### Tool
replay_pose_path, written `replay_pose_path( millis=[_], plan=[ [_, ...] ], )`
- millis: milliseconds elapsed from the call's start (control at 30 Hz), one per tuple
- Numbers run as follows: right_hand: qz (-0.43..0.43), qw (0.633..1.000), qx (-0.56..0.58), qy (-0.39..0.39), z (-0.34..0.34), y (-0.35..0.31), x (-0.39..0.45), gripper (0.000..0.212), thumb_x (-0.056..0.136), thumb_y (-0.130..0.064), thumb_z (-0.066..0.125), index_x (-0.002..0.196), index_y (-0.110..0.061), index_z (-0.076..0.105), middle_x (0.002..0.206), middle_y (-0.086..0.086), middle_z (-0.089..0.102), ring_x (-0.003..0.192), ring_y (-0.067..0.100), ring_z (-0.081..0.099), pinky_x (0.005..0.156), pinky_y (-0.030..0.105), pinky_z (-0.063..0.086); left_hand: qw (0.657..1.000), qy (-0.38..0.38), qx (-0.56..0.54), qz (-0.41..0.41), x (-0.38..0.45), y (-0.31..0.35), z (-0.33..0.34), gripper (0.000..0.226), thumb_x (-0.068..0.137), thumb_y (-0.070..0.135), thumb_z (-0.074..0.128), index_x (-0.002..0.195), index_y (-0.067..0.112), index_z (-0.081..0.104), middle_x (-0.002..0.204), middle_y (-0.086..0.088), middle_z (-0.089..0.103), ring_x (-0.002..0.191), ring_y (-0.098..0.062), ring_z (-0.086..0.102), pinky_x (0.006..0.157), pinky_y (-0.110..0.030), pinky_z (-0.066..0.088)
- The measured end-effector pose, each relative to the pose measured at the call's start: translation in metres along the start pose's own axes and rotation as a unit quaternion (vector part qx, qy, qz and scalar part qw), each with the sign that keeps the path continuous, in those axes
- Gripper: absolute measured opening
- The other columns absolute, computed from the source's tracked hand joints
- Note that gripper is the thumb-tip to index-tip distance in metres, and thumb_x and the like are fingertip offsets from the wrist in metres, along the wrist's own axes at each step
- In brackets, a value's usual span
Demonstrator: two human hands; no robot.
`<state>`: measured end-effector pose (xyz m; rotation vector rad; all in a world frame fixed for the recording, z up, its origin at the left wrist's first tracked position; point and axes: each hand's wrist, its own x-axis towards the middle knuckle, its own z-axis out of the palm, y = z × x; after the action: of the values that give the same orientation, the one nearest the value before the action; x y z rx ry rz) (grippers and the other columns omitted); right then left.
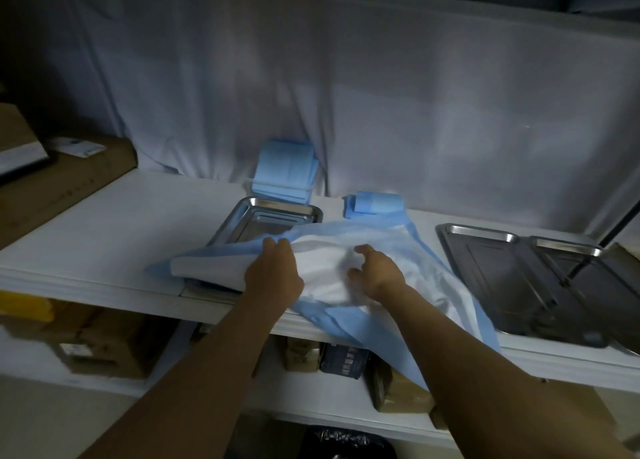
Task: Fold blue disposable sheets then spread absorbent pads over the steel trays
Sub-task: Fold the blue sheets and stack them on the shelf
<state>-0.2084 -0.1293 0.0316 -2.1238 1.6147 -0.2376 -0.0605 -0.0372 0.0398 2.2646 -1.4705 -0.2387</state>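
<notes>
An absorbent pad [388,244], white in the middle with a blue border, lies crumpled over the near end of a steel tray [277,212] on the white shelf; one corner hangs over the shelf's front edge. My left hand [273,271] grips a fold of the pad at its left part, fingers curled into it. My right hand [375,268] hovers over the pad's middle with bent fingers, thumb and forefinger apart; whether it pinches the pad I cannot tell. Two more steel trays [505,278] lie side by side at the right.
A stack of folded blue sheets [287,171] leans on the draped white cloth behind the tray. A small folded blue bundle [374,204] lies beside it. Cardboard boxes [62,181] sit at the left. More boxes [114,344] fill the shelf below.
</notes>
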Motion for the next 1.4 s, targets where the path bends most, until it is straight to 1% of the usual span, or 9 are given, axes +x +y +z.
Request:
replay_pose_path(
  millis=[233,400,533,733,833,967,1067,1233,1400],
  plan=[
    [-0.065,0.997,-0.043,-0.027,0.019,-0.05,0.034,0.055,0.096,-0.027,0.046,0.147,-0.034,0.027,0.134,0.012,0.053,0.119,0.03,0.053,0.101,0.037,0.041,0.993,0.041,0.107,-0.02,0.028,-0.027,-0.007,0.032,0.098,0.015,0.043,0.128,0.007,0.051,0.133,-0.009,0.051,0.121,-0.022,0.052,0.098,-0.029,0.042],
    [-0.012,0.989,0.039,0.143,0.011,-0.062,0.055,0.025,0.094,-0.027,0.047,0.106,-0.016,0.065,0.108,0.01,0.067,0.101,0.029,0.061,0.083,0.032,0.047,0.954,0.27,-0.034,0.125,0.058,0.004,-0.018,0.014,0.075,0.005,0.074,0.087,0.009,0.068,0.089,-0.014,0.063,0.07,-0.028,0.066,0.058,-0.032,0.053],
    [0.105,0.963,0.116,0.217,-0.011,-0.045,0.075,0.027,0.094,-0.017,0.045,0.113,-0.004,0.059,0.118,0.017,0.062,0.114,0.034,0.056,0.091,0.035,0.044,0.977,0.155,-0.127,0.076,0.072,0.009,-0.009,0.047,0.091,0.012,0.056,0.136,0.015,0.043,0.132,-0.011,0.047,0.119,-0.029,0.05,0.099,-0.037,0.041],
    [0.094,0.982,0.135,0.094,0.005,-0.023,0.079,0.024,0.089,-0.027,0.056,0.102,-0.008,0.064,0.098,0.01,0.065,0.095,0.03,0.062,0.077,0.029,0.045,0.981,0.008,-0.153,-0.117,0.072,-0.016,0.024,0.056,0.09,0.043,0.052,0.13,0.005,0.044,0.131,-0.017,0.052,0.117,-0.031,0.052,0.102,-0.043,0.042],
    [0.109,0.969,0.177,0.137,0.004,-0.018,0.078,0.027,0.09,-0.033,0.05,0.085,-0.011,0.065,0.091,0.007,0.071,0.087,0.027,0.066,0.083,0.035,0.053,0.972,-0.04,-0.182,-0.141,0.072,-0.01,0.03,0.062,0.088,0.024,0.06,0.141,0.007,0.031,0.143,-0.015,0.04,0.128,-0.031,0.043,0.109,-0.041,0.036],
    [0.146,0.94,0.24,0.191,-0.007,-0.017,0.074,0.037,0.091,-0.035,0.043,0.093,-0.008,0.067,0.097,0.011,0.071,0.096,0.031,0.065,0.09,0.042,0.051,0.944,-0.047,-0.277,-0.172,0.074,-0.002,0.017,0.038,0.094,0.004,0.043,0.131,0.006,0.05,0.132,-0.015,0.051,0.121,-0.032,0.051,0.103,-0.04,0.044],
    [0.184,0.934,0.227,0.203,-0.016,-0.015,0.07,0.04,0.097,-0.027,0.04,0.118,0.002,0.059,0.122,0.019,0.061,0.113,0.033,0.057,0.099,0.038,0.043,0.911,0.012,-0.354,-0.208,0.068,-0.004,0.006,0.036,0.097,0.005,0.04,0.13,0.003,0.054,0.134,-0.015,0.054,0.123,-0.03,0.052,0.101,-0.035,0.045],
    [0.128,0.93,0.316,0.137,0.0,-0.033,0.047,0.075,0.082,-0.022,0.067,0.145,-0.012,0.027,0.138,0.013,0.048,0.124,0.031,0.049,0.105,0.039,0.039,0.905,0.267,-0.299,-0.14,0.036,-0.016,-0.001,0.04,0.092,0.0,0.039,0.125,0.01,0.061,0.13,-0.013,0.058,0.12,-0.029,0.051,0.094,-0.029,0.041],
    [-0.019,0.974,0.223,-0.024,0.011,-0.06,0.005,0.045,0.091,-0.027,0.06,0.134,-0.015,0.052,0.135,0.004,0.054,0.12,0.019,0.054,0.101,0.022,0.039,0.867,0.284,-0.393,-0.118,0.008,-0.006,-0.015,0.057,0.08,-0.011,0.048,0.133,0.008,0.047,0.133,-0.01,0.051,0.123,-0.024,0.048,0.095,-0.024,0.04]
  ],
)
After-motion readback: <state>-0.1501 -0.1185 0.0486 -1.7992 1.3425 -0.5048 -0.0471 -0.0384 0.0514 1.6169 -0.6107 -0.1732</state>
